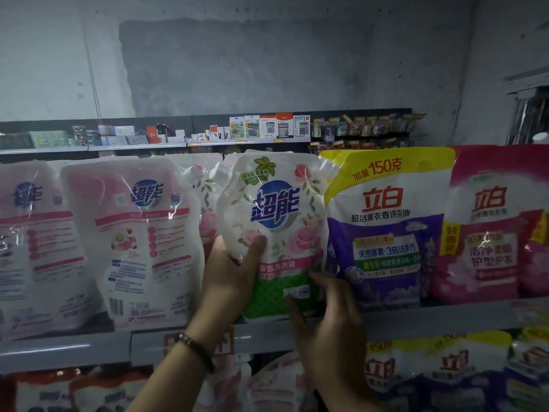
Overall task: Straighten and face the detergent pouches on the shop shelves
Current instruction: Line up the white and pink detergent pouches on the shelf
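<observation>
1. Head view, step in hand: the rose pouch (273,233) stands label-out at the front edge of the shelf (89,349), just beside the purple pouch (386,233). The left hand (234,272) clamps its left side, thumb in front. The right hand (323,316), fingers apart, presses its lower right corner.
2. Next move, as judged: seat it square, then turn the back-facing pouches (133,242) at the left.
3. Room: dim, with a bare patched wall (237,69) behind.

bare forearms, dark beaded bracelet (197,353) on left wrist
</observation>
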